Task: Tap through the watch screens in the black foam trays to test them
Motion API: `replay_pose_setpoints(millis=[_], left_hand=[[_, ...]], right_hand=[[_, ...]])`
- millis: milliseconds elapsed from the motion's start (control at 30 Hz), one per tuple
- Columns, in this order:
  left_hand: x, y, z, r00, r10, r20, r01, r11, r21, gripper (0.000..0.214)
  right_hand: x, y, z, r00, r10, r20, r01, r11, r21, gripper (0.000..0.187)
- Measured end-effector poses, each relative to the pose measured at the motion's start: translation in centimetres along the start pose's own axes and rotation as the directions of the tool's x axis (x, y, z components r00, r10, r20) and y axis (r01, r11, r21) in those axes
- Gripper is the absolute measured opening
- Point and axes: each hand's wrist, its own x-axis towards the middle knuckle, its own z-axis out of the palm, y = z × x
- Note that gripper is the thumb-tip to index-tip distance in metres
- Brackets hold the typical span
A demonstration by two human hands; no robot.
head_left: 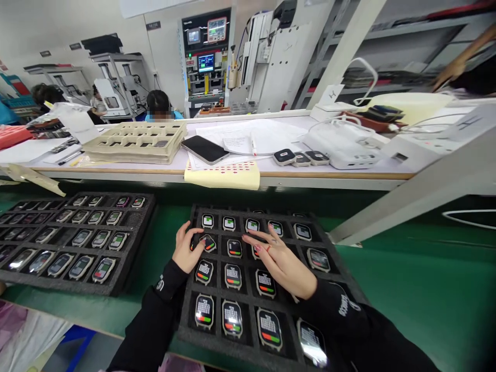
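Note:
A black foam tray [248, 295] in front of me holds rows of smartwatch cases without straps, many with lit screens showing white text over red and green bars. At its left edge, my left hand [188, 249] pinches a smartwatch [209, 243] in the second row between thumb and forefinger; this watch sits tilted in its slot. My right hand [284, 263] reaches over the middle of the tray, fingers stretched and apart. Its fingertips are near a watch [252, 225] in the row above and partly cover the one below. Whether they touch is unclear.
Left on the green bench [406, 289] lies a second foam tray [134, 248] of watches. A shelf above carries a phone [205, 149], a beige divided tray [135, 144], papers, a pen [253, 143] and small dark square devices [284, 156]. A slanted white post [387, 191] stands right. Other people sit beyond.

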Motion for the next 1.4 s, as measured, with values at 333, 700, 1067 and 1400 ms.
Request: replay_pose_setpoints(millis=[333, 700, 1067, 1400], left_hand=[[1.0, 0.0, 0.6, 0.991, 0.069, 0.116, -0.097, 0.962, 0.254, 0.034], [1.3, -0.1, 1.1, 0.984, 0.014, 0.175, -0.035, 0.992, 0.118, 0.040], [2.6, -0.5, 1.0, 0.984, 0.010, 0.176, -0.030, 0.993, 0.112, 0.045], [4.1, -4.4, -0.2, 0.979, -0.188, -0.075, 0.156, 0.937, -0.312, 0.050]], right_hand=[[0.8, -0.9, -1.0, 0.998, 0.056, 0.001, -0.056, 0.998, 0.019, 0.044], [0.9, -0.8, -1.6, 0.995, 0.096, -0.020, -0.096, 0.995, 0.031, 0.040], [0.9, -0.2, -1.7, 0.995, 0.094, -0.021, -0.095, 0.993, -0.069, 0.035], [-0.8, 3.3, -5.7, 0.940, 0.229, -0.251, -0.240, 0.971, -0.012, 0.047]])
